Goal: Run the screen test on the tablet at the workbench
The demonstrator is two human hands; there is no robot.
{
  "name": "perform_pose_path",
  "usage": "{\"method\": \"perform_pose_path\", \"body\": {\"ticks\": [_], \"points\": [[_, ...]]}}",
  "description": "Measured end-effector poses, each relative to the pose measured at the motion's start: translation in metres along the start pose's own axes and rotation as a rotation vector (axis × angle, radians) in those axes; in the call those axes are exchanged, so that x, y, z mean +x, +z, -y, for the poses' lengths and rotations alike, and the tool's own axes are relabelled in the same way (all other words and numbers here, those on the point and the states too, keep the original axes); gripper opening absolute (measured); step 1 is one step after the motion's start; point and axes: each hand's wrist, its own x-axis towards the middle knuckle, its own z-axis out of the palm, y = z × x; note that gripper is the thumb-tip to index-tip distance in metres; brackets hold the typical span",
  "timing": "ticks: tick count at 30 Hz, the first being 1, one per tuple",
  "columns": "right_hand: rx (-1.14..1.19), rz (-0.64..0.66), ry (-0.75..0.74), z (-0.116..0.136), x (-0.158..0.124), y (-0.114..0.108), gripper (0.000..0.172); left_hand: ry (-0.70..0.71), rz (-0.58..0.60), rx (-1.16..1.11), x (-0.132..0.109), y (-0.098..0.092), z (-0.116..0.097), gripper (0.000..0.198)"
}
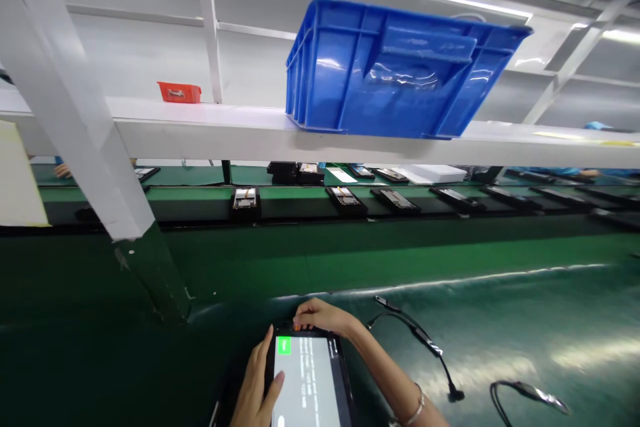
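Crate [400, 70] blue, small bin [179, 92] red, shelf [250, 133] white. Tabletop [500, 320] dark green; tablet [307, 380] black w/ grey-white screen, green square.

Bare forearms, a thin bracelet [418, 408] on the right wrist.

White shelf [250, 133] (strip-lit), green bench [400, 260], conveyor [200, 203]
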Motion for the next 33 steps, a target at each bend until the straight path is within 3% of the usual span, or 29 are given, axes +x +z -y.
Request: {"method": "perform_pose_path", "body": {"ticks": [7, 12, 16, 22, 26, 28, 33], "points": [[0.012, 0.007, -0.033, -0.001, 0.0, -0.003, 0.028, 0.048, 0.024, 0.035, -0.002, 0.002, 0.007, 0.048], [0.025, 0.024, -0.031, -0.001, 0.001, -0.003, 0.028, 0.273, -0.013, 0.39, -0.001, 0.009, 0.018, 0.048], [0.034, 0.02, -0.023, -0.003, 0.002, -0.004, 0.023, 0.32, -0.011, 0.565, -0.003, 0.013, 0.016, 0.06], [0.047, 0.021, -0.039, -0.006, 0.003, -0.003, 0.028, 0.249, 0.052, 0.301, -0.002, 0.007, 0.02, 0.061], [0.034, 0.011, -0.033, -0.008, 0.003, -0.003, 0.03, 0.129, 0.112, 0.187, 0.004, 0.014, 0.029, 0.106], [0.027, 0.003, -0.03, -0.008, 0.003, -0.004, 0.029, 0.09, 0.097, 0.137, 0.006, 0.018, 0.031, 0.114], [0.038, -0.026, -0.017, -0.011, 0.004, -0.001, 0.03, 0.094, 0.016, -0.003, 0.004, 0.027, 0.033, 0.092]]}}
